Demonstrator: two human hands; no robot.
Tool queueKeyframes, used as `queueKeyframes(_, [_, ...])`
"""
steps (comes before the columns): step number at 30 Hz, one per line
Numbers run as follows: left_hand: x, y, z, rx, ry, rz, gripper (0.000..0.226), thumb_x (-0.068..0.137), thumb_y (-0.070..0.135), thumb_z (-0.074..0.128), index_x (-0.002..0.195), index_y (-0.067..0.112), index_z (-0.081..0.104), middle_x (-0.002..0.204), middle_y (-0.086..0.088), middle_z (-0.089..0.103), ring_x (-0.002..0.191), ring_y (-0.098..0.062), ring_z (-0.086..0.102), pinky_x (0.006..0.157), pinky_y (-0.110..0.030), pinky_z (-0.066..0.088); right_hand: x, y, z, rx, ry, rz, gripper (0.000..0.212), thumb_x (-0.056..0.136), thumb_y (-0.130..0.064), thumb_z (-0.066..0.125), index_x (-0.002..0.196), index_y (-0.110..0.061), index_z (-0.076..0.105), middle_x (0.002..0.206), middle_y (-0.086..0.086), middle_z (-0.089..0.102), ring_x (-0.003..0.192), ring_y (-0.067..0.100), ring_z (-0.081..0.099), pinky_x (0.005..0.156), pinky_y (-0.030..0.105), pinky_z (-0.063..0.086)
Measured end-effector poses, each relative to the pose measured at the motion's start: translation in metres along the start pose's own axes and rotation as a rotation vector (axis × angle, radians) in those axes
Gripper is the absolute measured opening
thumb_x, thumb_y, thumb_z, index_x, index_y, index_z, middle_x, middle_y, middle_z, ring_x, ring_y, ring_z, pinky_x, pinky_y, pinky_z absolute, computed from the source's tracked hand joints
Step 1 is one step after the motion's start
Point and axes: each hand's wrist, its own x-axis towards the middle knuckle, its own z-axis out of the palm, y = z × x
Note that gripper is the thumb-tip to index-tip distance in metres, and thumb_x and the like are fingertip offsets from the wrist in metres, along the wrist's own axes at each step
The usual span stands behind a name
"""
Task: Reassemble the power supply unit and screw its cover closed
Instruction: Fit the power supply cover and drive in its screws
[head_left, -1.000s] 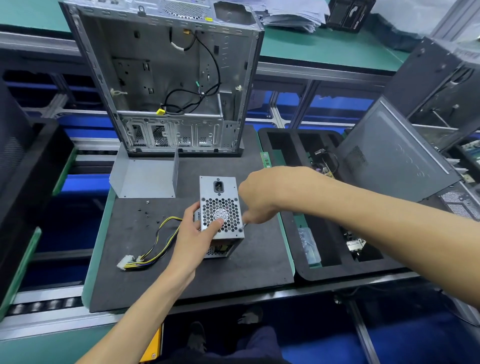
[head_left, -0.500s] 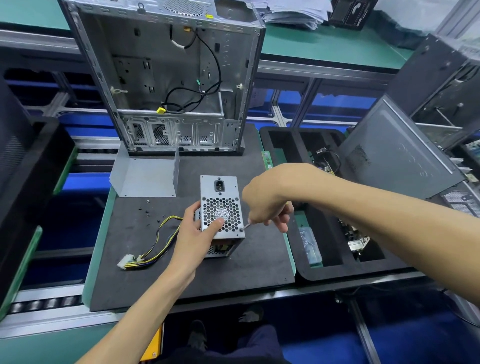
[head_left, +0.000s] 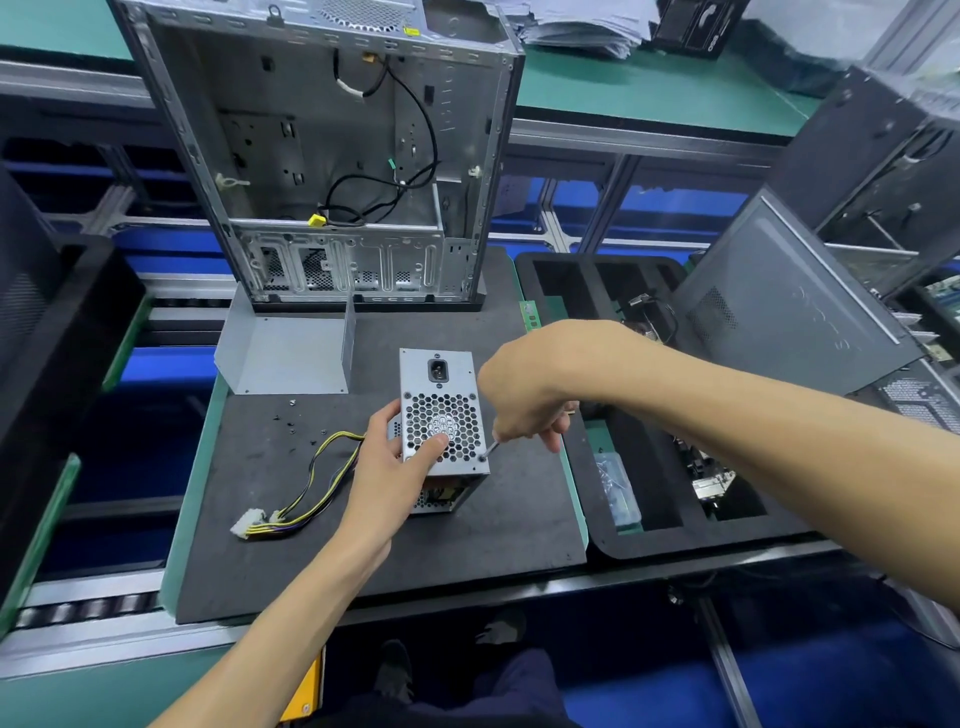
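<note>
A small silver power supply unit (head_left: 439, 379) stands on end on the black mat (head_left: 395, 540), its fan grille and socket facing up. My left hand (head_left: 395, 467) grips its left side, thumb pressed on the grille. My right hand (head_left: 524, 395) holds a screwdriver (head_left: 491, 450); only the thin metal shaft shows, with its tip at the grille's near right corner. The unit's yellow and black cable bundle (head_left: 317, 483) trails left to white plugs. A bent grey metal cover (head_left: 291, 353) lies behind, on the mat's far left. Several small screws (head_left: 292, 415) lie loose near it.
An open computer case (head_left: 332, 156) stands upright at the back of the mat. A black foam tray (head_left: 644, 535) with parts and a small bag sits to the right. A dark side panel (head_left: 779, 306) leans over the tray. Black bins stand at the left.
My right hand has drawn back to the right and rotated, exposing the screwdriver shaft with its tip at the grille's near right corner. My left hand and the unit have stayed put.
</note>
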Motion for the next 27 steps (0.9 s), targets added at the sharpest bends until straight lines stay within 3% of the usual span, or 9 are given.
queueKeyframes(3, [-0.0001, 0.0002, -0.0004, 0.000, -0.001, 0.000, 0.056, 0.091, 0.016, 0.074, 0.139, 0.030, 0.047, 0.108, 0.007, 0.078, 0.097, -0.008, 0.074, 0.092, -0.036, 0.056, -0.0008, 0.0012, 0.0005, 0.028, -0.060, 0.001, 0.036, 0.106, -0.017, 0.036, 0.093, -0.007, 0.068, 0.064, -0.003, 0.065, 0.034, 0.011, 0.041, 0.041, 0.018, 0.038])
queueKeyframes(5, [0.0000, 0.0001, -0.0007, 0.004, -0.003, 0.000, 0.057, 0.091, 0.017, 0.074, 0.139, 0.030, 0.047, 0.107, 0.008, 0.078, 0.097, -0.008, 0.074, 0.093, -0.036, 0.055, -0.0045, 0.0020, -0.0005, -0.051, -0.016, -0.008, 0.033, 0.105, -0.023, 0.041, 0.085, -0.011, 0.065, 0.063, -0.001, 0.058, 0.039, 0.013, 0.042, 0.036, 0.016, 0.034])
queueKeyframes(7, [0.0003, -0.0004, -0.0011, 0.010, -0.003, 0.000, 0.058, 0.091, 0.018, 0.074, 0.140, 0.030, 0.046, 0.108, 0.009, 0.077, 0.098, -0.007, 0.074, 0.094, -0.037, 0.055, -0.0053, 0.0017, 0.0000, -0.147, 0.043, -0.003, 0.034, 0.102, -0.035, 0.055, 0.078, -0.012, 0.061, 0.070, 0.001, 0.060, 0.052, 0.015, 0.054, 0.040, 0.023, 0.035])
queueKeyframes(9, [0.0008, -0.0011, -0.0016, 0.014, -0.003, 0.001, 0.058, 0.090, 0.020, 0.075, 0.139, 0.031, 0.046, 0.109, 0.009, 0.077, 0.098, -0.006, 0.073, 0.093, -0.036, 0.055, -0.0035, 0.0022, 0.0011, -0.162, 0.080, 0.007, 0.029, 0.099, -0.038, 0.062, 0.090, -0.011, 0.068, 0.087, 0.002, 0.069, 0.076, 0.019, 0.067, 0.047, 0.027, 0.035])
queueKeyframes(12, [0.0014, -0.0022, -0.0020, 0.012, 0.003, 0.004, 0.055, 0.090, 0.021, 0.076, 0.135, 0.034, 0.048, 0.110, 0.008, 0.077, 0.098, -0.006, 0.073, 0.092, -0.035, 0.055, -0.0015, 0.0063, 0.0021, -0.018, 0.080, 0.014, 0.037, 0.103, -0.034, 0.055, 0.073, -0.013, 0.063, 0.071, -0.002, 0.067, 0.057, 0.013, 0.061, 0.048, 0.026, 0.040])
queueKeyframes(15, [0.0017, -0.0025, -0.0023, 0.009, 0.003, 0.004, 0.053, 0.090, 0.020, 0.075, 0.133, 0.037, 0.047, 0.110, 0.007, 0.077, 0.099, -0.007, 0.073, 0.092, -0.035, 0.055, -0.0010, 0.0068, 0.0035, 0.040, 0.040, 0.005, 0.037, 0.106, -0.026, 0.043, 0.081, -0.010, 0.065, 0.073, 0.002, 0.063, 0.044, 0.014, 0.047, 0.033, 0.015, 0.035])
queueKeyframes(21, [0.0007, -0.0015, -0.0001, 0.010, 0.004, 0.005, 0.053, 0.090, 0.020, 0.075, 0.133, 0.037, 0.047, 0.111, 0.007, 0.077, 0.099, -0.007, 0.073, 0.090, -0.032, 0.054, -0.0052, 0.0041, 0.0037, -0.084, 0.081, 0.006, 0.040, 0.099, -0.044, 0.060, 0.077, -0.011, 0.060, 0.068, 0.001, 0.058, 0.052, 0.018, 0.051, 0.045, 0.027, 0.034])
queueKeyframes(24, [0.0003, -0.0013, -0.0007, 0.002, 0.005, 0.002, 0.053, 0.091, 0.020, 0.075, 0.132, 0.038, 0.047, 0.110, 0.007, 0.077, 0.098, -0.007, 0.073, 0.090, -0.032, 0.054, -0.0006, 0.0029, 0.0034, -0.008, 0.131, 0.010, 0.033, 0.099, -0.034, 0.065, 0.076, -0.011, 0.062, 0.061, -0.007, 0.063, 0.065, 0.017, 0.061, 0.049, 0.027, 0.037])
queueKeyframes(27, [0.0000, -0.0012, -0.0003, 0.011, 0.000, 0.002, 0.053, 0.091, 0.020, 0.074, 0.134, 0.036, 0.047, 0.110, 0.008, 0.077, 0.099, -0.008, 0.073, 0.094, -0.036, 0.055, 0.0016, 0.0028, 0.0023, 0.029, 0.076, 0.013, 0.036, 0.104, -0.025, 0.053, 0.072, -0.012, 0.063, 0.051, -0.007, 0.063, 0.054, 0.011, 0.058, 0.051, 0.024, 0.043])
